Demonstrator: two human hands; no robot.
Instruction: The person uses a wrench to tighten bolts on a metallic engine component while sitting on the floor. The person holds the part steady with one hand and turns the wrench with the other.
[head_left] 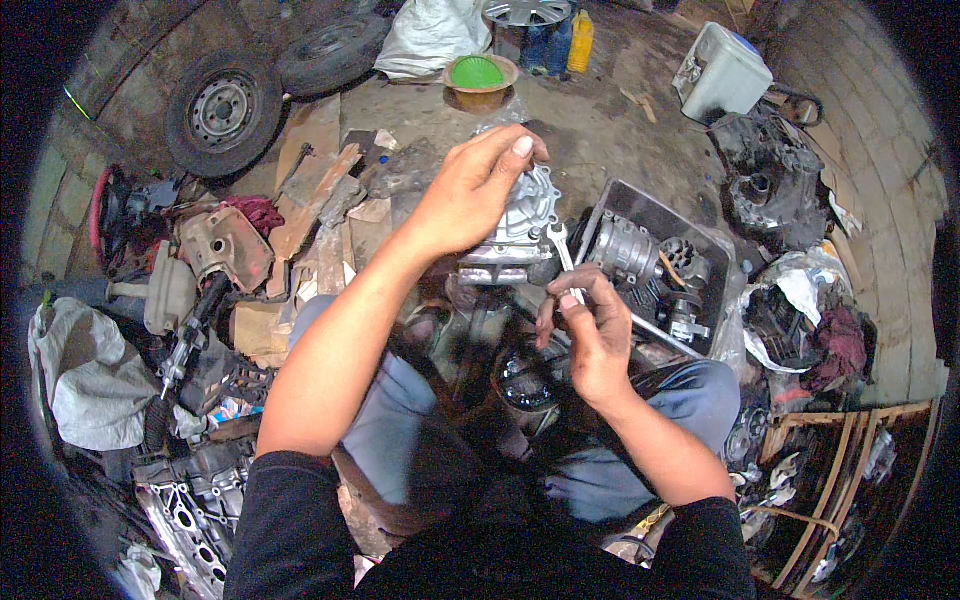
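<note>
In front of me stands a silver metal housing (524, 215), its edge ringed with bolt lugs. My left hand (487, 190) rests over its upper left side, the fingers bent over the far edge and partly hidden. A combination wrench (562, 248) is in my right hand (592, 335), held between thumb and fingers. Its open jaw sits at the housing's right edge, by a bolt lug; whether it grips a bolt is too small to tell. Below the housing, between my knees, there is a dark round part (528, 378) with a shiny wet-looking face.
A grey bin (622, 195) of metal parts stands close on the right. Beyond it lies a blackened casing (768, 185) under a white container (722, 72). Wood scraps (318, 200), a wheel (222, 115) and car parts crowd the left. A bowl (480, 97) sits ahead.
</note>
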